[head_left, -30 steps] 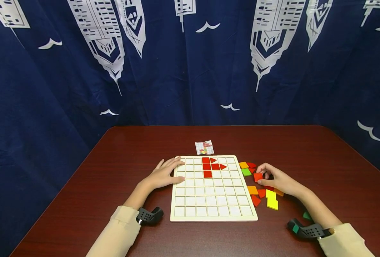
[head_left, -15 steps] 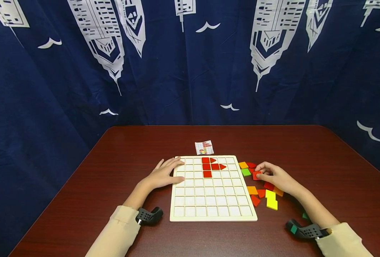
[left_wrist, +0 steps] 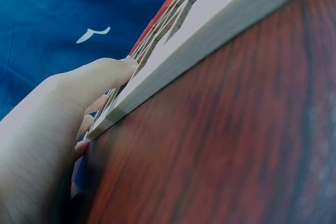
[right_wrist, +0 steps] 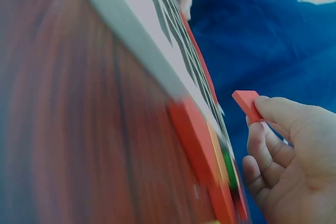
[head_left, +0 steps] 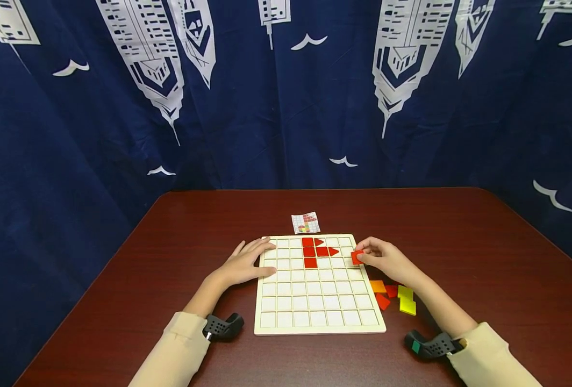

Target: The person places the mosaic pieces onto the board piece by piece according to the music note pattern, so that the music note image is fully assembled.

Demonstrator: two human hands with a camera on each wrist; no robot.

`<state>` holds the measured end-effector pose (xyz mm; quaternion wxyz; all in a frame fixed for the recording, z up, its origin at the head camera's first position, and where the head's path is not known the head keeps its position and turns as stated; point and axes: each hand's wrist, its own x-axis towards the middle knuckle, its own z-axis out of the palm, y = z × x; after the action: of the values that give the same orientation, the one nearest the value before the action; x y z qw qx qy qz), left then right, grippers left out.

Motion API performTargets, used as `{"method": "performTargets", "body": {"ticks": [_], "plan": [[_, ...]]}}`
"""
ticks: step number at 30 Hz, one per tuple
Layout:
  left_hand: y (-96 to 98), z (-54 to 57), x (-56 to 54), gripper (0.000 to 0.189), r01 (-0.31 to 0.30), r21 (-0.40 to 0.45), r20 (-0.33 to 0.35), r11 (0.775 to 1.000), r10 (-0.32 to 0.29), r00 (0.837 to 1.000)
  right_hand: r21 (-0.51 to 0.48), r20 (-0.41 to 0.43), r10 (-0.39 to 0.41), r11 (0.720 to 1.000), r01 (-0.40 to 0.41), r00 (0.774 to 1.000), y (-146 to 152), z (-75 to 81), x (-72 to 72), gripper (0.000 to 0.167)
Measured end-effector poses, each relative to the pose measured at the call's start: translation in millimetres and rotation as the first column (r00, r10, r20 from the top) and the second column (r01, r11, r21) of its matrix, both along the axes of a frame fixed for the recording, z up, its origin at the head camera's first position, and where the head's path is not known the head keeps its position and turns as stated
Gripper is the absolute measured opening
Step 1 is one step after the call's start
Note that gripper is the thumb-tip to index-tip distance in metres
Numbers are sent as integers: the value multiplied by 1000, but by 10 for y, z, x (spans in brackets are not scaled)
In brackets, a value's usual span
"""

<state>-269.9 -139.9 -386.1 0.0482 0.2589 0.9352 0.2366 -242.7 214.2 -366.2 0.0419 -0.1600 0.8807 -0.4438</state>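
Observation:
A white grid board [head_left: 320, 330] lies on the table, with red square and pointed tiles [head_left: 308, 251] set in its upper cells. My left hand [head_left: 241, 264] rests on the board's left edge, thumb and fingers spread over the rim; the left wrist view shows the thumb [left_wrist: 113, 72] lying on the top face. Between thumb and fingers my right hand [head_left: 385, 262] pinches a red square tile [head_left: 356, 258] over the board's right edge. In the right wrist view that red tile [right_wrist: 247, 103] is held up in the air, clear of the board.
Loose tiles lie right of the board: an orange tile [head_left: 377, 286], red ones [head_left: 383, 301] and yellow ones [head_left: 407, 306]. My right forearm hides part of the pile. Behind the board lies a small printed card [head_left: 306, 222] with a coloured grid pattern. A blue curtain [head_left: 286, 134] hangs beyond the table.
My right hand has lifted the red square tile from the pile and carried it left to the board's right edge. The left hand has stayed in place.

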Motion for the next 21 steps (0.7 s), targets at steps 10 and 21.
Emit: {"method": "performTargets", "body": {"ticks": [10, 21], "plan": [[-2, 4, 5, 62, -2, 4, 5, 1000, 2, 1000, -52, 34, 43, 998, -41, 998, -374, 36, -42, 29], [0, 18, 12, 61, -3, -2, 10, 1000, 3, 1000, -93, 42, 15, 996, -11, 999, -605, -47, -69, 24]]}}
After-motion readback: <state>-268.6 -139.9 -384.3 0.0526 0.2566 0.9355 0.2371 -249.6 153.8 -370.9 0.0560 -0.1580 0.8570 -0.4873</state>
